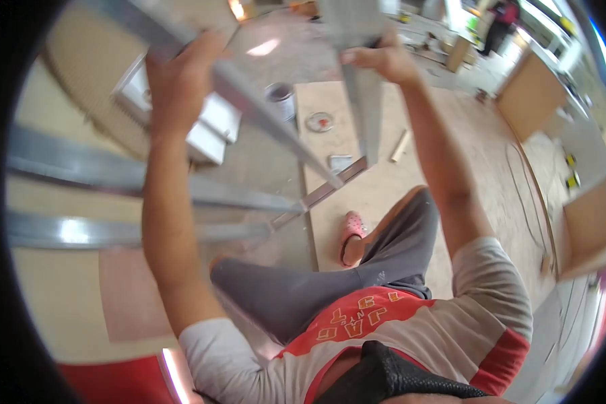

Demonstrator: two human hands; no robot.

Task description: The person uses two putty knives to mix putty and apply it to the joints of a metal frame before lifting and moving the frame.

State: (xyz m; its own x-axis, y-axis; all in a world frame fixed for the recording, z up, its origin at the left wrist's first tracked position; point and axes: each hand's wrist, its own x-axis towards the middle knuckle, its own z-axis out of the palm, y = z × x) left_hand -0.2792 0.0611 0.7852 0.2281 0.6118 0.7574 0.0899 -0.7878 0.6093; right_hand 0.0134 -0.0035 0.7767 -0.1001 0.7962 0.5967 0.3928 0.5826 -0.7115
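In the head view, my left hand [185,84] is closed around a long grey metal bar [276,124] at the upper left. My right hand [387,62] grips a second, wider metal bar [363,101] with the thumb across its near face. Both bars run down to a narrow crosspiece [337,183] near the floor, where they seem joined into one frame. Two more metal bars [74,158] pass behind my left forearm toward that crosspiece. The upper ends of the held bars are cut off by the view.
A plywood sheet [444,128] lies under the frame, with an open can [281,101], a round lid [319,122] and a wooden strip [400,146]. White boxes [212,128] stand left. Wooden panels [532,91] and a cable [522,182] are right. Another person [500,25] stands far back.
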